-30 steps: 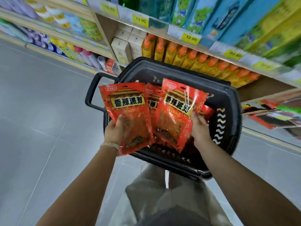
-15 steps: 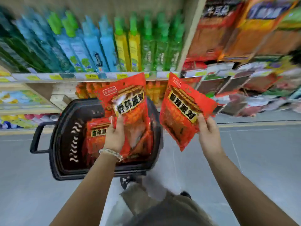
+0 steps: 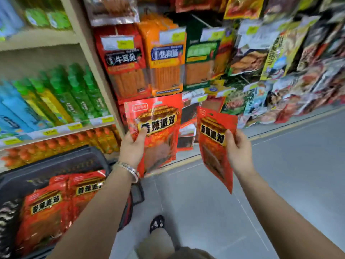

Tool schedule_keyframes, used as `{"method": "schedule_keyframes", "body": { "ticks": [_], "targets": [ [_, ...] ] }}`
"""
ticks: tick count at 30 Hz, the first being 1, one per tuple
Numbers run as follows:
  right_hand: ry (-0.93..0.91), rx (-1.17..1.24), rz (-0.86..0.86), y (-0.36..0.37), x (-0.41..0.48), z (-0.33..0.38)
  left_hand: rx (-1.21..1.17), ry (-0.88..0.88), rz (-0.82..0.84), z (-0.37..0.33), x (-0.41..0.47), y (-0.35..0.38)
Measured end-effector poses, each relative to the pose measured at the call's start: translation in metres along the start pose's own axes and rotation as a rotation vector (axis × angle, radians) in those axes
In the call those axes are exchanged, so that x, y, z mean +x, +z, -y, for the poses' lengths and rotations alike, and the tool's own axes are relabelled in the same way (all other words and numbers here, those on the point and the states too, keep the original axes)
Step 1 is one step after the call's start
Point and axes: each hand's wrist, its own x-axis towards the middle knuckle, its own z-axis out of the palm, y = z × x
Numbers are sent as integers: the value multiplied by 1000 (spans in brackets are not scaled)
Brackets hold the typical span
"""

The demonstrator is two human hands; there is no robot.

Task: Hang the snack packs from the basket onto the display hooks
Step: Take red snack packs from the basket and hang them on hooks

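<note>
My left hand (image 3: 133, 146) grips a red snack pack (image 3: 158, 128) by its lower left side, thumb on its yellow label, and holds it upright in front of the hanging display. My right hand (image 3: 238, 148) grips a second red snack pack (image 3: 214, 144), turned edge-on and tilted. Both packs are below the rows of hanging packs on the display hooks (image 3: 166, 58). The black basket (image 3: 61, 165) sits at lower left with more of the same red packs (image 3: 44, 212) inside.
A wooden shelf upright (image 3: 93, 62) separates bottle shelves on the left from the snack display. Green, blue and orange bottles (image 3: 74, 96) fill the left shelves. Many hanging packs (image 3: 280, 62) run to the right. Grey floor (image 3: 280, 174) lies below, and my foot (image 3: 156, 223) is near the basket.
Both hands have lifted their packs out of the basket and up to the right, toward the hanging display. The view has swung right, so the basket now lies at lower left.
</note>
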Motion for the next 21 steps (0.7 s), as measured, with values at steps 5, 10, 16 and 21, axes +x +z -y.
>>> {"method": "schedule_keyframes", "body": {
  "ticks": [5,10,16,21],
  "targets": [
    [-122,-5,-67,-18,79,31,-32,104,-43,-56,50,42],
    [-212,95,-186,-28,167,78,-90,257,-98,-117,106,71],
    [-341,185,-260,-33,268,131,-228,382,-169,-186,163,87],
    [-376,300,-296,-31,337,166,-343,419,-189,-229,189,101]
  ]
}}
